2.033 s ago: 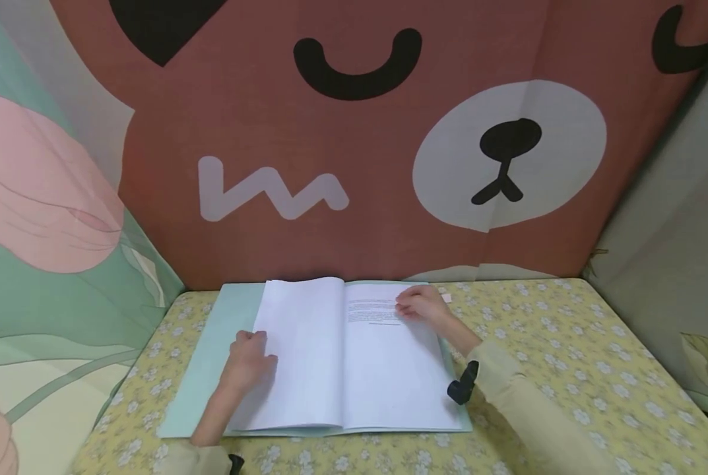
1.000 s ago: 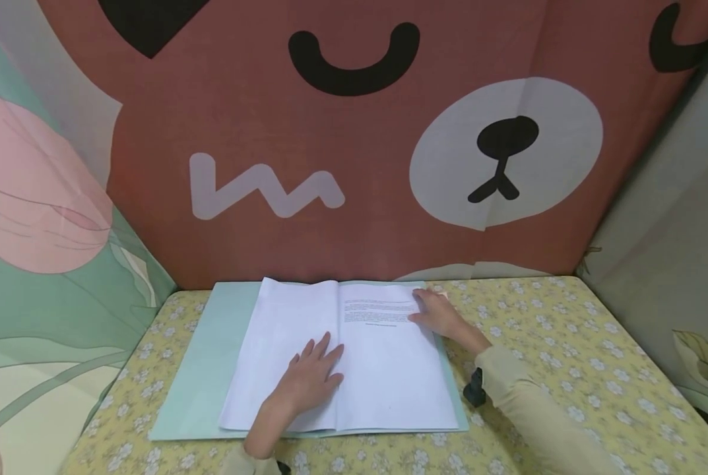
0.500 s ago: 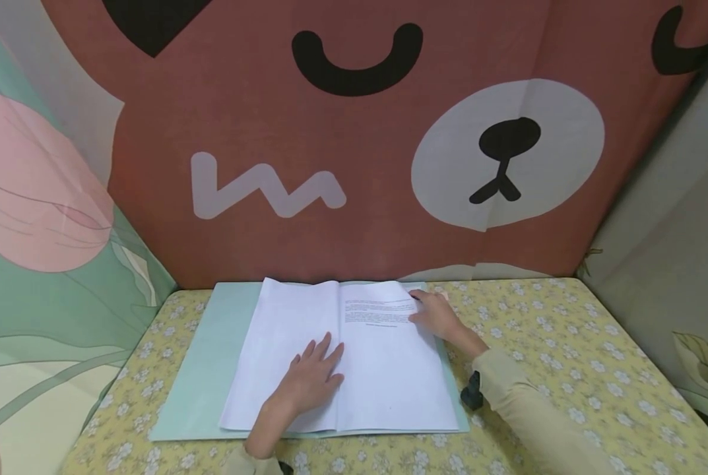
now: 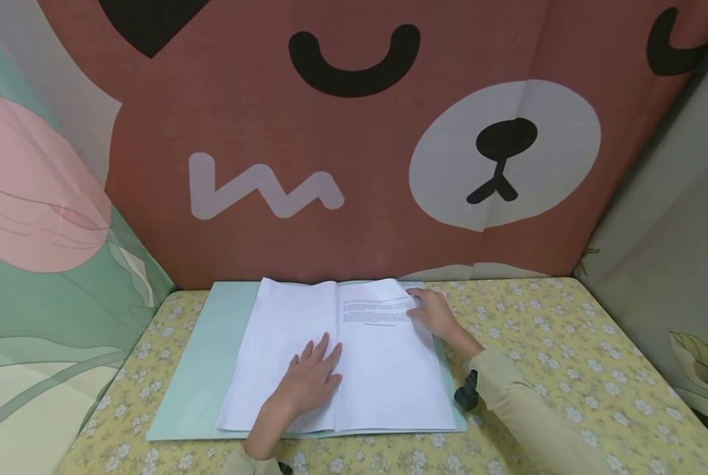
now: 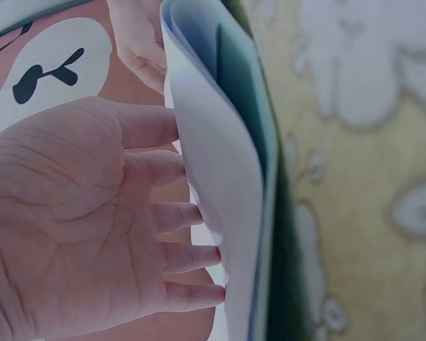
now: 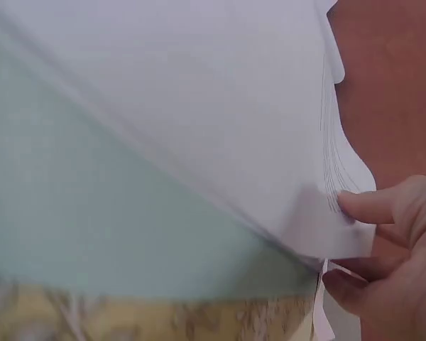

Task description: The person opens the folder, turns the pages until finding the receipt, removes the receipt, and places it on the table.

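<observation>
White sheets lie spread like an open book on a pale green folder (image 4: 190, 389). My left hand (image 4: 311, 382) rests with fingers spread on the blank left page (image 4: 282, 316), its fingertips close to the centre fold. In the left wrist view, the fingertips (image 5: 214, 294) of that hand press on the paper. My right hand (image 4: 438, 315) pinches the top right corner of the right page (image 4: 389, 382), which carries a short block of print. The right wrist view shows the thumb (image 6: 366, 206) on top of the raised page corner (image 6: 351, 238) and other fingers beneath it.
Yellow floral cloth (image 4: 567, 369) covers the table. A brown hanging with a cartoon bear face (image 4: 383, 218) stands right behind the folder. A small pale tab (image 6: 323, 312) sticks out beneath the right hand.
My left hand has moved from the left page's outer edge to near the fold, and the left page lies flatter. My right hand has shifted right to the corner, which has lifted slightly.
</observation>
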`<act>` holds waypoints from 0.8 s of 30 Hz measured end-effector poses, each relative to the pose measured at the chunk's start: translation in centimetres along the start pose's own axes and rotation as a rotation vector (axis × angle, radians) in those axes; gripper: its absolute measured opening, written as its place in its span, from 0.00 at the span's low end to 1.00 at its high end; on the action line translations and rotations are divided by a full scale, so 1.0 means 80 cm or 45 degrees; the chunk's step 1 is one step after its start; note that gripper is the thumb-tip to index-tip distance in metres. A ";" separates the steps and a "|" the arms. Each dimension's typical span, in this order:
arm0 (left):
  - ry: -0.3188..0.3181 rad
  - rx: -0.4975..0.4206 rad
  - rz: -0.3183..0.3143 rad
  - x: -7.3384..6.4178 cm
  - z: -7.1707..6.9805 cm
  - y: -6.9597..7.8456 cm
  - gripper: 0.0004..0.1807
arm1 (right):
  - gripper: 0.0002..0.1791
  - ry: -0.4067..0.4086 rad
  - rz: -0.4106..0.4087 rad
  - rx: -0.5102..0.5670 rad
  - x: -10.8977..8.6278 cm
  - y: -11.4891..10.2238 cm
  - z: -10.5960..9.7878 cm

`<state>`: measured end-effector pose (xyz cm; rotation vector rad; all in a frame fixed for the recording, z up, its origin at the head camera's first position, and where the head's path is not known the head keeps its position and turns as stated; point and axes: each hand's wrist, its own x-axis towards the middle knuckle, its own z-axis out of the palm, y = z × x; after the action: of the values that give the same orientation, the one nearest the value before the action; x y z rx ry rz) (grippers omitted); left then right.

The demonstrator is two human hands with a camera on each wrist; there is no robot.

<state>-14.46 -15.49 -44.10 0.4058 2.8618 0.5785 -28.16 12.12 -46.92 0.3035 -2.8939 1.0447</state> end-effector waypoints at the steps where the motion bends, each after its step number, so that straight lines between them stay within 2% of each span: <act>1: -0.001 -0.001 -0.004 0.000 0.000 0.000 0.31 | 0.25 0.019 0.002 0.009 0.000 -0.001 0.001; 6: -0.003 0.001 -0.009 0.001 0.001 -0.003 0.31 | 0.21 0.168 0.028 0.166 -0.005 -0.008 0.005; 11: -0.012 0.007 0.001 0.004 0.004 -0.004 0.31 | 0.17 0.344 0.157 0.502 -0.010 -0.007 0.005; 13: -0.014 0.013 0.006 0.004 0.004 -0.004 0.31 | 0.17 0.369 0.227 0.622 -0.012 -0.004 0.004; 17: -0.021 0.027 0.009 0.005 0.006 -0.005 0.31 | 0.18 0.385 0.368 0.756 -0.014 0.001 0.000; 20: -0.024 0.026 0.006 0.005 0.007 -0.006 0.31 | 0.22 0.329 0.456 0.818 -0.014 0.003 -0.004; 24: -0.022 0.022 0.006 0.004 0.006 -0.005 0.31 | 0.23 0.205 0.512 0.835 -0.015 0.004 -0.008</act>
<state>-14.74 -15.60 -44.75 0.4188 2.8520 0.5486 -27.08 12.93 -46.78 -0.3497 -2.4325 1.9611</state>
